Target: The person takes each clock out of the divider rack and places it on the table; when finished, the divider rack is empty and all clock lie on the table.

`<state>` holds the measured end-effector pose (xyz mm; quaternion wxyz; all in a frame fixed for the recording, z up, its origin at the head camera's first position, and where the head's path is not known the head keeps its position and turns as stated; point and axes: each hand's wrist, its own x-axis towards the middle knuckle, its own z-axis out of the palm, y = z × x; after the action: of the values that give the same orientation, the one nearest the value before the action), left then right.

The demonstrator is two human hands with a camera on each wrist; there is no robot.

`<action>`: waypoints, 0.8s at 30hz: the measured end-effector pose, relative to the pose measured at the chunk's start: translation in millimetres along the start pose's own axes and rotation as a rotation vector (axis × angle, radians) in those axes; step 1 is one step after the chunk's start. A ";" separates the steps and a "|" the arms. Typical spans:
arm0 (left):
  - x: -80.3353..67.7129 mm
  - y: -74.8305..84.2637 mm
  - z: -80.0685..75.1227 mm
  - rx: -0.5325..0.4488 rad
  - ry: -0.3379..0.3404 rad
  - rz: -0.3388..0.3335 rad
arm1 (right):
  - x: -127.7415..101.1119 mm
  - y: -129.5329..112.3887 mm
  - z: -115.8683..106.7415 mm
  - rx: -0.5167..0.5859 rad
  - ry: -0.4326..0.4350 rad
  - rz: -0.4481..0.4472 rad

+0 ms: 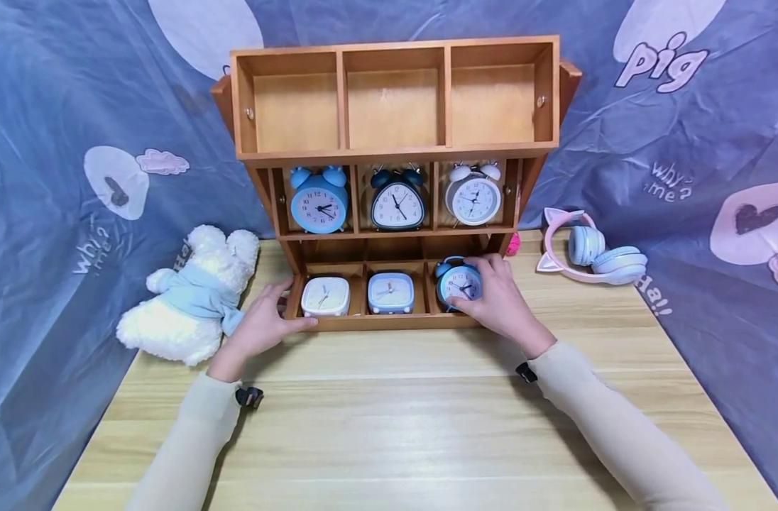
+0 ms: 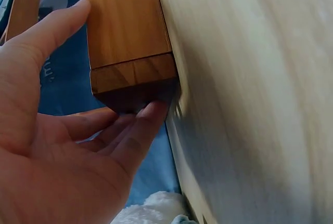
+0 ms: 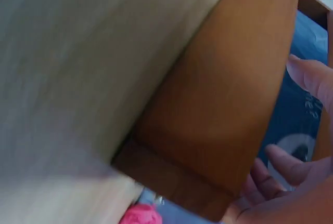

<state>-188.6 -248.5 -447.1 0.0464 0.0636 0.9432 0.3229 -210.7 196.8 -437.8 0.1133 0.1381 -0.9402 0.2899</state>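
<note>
A tiered wooden shelf (image 1: 389, 323) stands on the table. My left hand (image 1: 265, 323) grips the left end of its bottom tier; in the left wrist view the thumb (image 2: 78, 13) lies along the wood and the fingers (image 2: 138, 138) bend against the end. My right hand (image 1: 500, 298) holds a small blue twin-bell alarm clock (image 1: 459, 284) in the bottom right compartment, thumb before its face and fingers at its top right. Beside it sit a light blue square clock (image 1: 391, 292) and a white square clock (image 1: 326, 296). The right wrist view hides the held clock.
The middle tier holds a blue alarm clock (image 1: 319, 202), a dark triangular alarm clock (image 1: 397, 202) and a white alarm clock (image 1: 474, 197). A white plush toy (image 1: 184, 305) lies left of the shelf. Pink cat-ear headphones (image 1: 587, 248) lie right, a pink object (image 1: 513, 243) behind.
</note>
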 end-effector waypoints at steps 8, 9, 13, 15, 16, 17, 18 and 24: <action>-0.7 -1.1 -0.3 -0.004 -0.013 -0.011 | 0.4 -8.3 13.1 -0.033 0.036 0.048; -0.5 -1.3 -0.3 -0.004 -0.014 -0.011 | 0.5 -8.9 14.2 -0.033 0.041 0.057; 0.3 -1.9 -0.4 -0.019 -0.019 -0.011 | 0.1 -9.8 18.1 -0.035 0.047 0.092; 0.6 -2.4 -0.2 -0.036 -0.023 -0.010 | -0.4 -10.4 19.3 -0.031 0.047 0.107; 0.6 -2.9 0.0 -0.042 -0.025 -0.011 | -0.5 -10.6 19.9 -0.029 0.046 0.112; 0.6 -3.3 0.1 -0.047 -0.026 -0.012 | -0.6 -10.9 20.3 -0.028 0.045 0.116; 0.6 -3.8 0.1 -0.050 -0.026 -0.015 | -0.5 -11.3 20.4 -0.028 0.043 0.120; 1.2 -4.9 -2.5 -0.053 -0.019 -0.020 | 0.4 -12.4 19.5 -0.048 0.030 0.138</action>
<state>-190.5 -253.7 -448.2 0.0605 0.0558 0.9343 0.3467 -209.6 175.6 -447.0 0.1103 0.0661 -0.9524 0.2764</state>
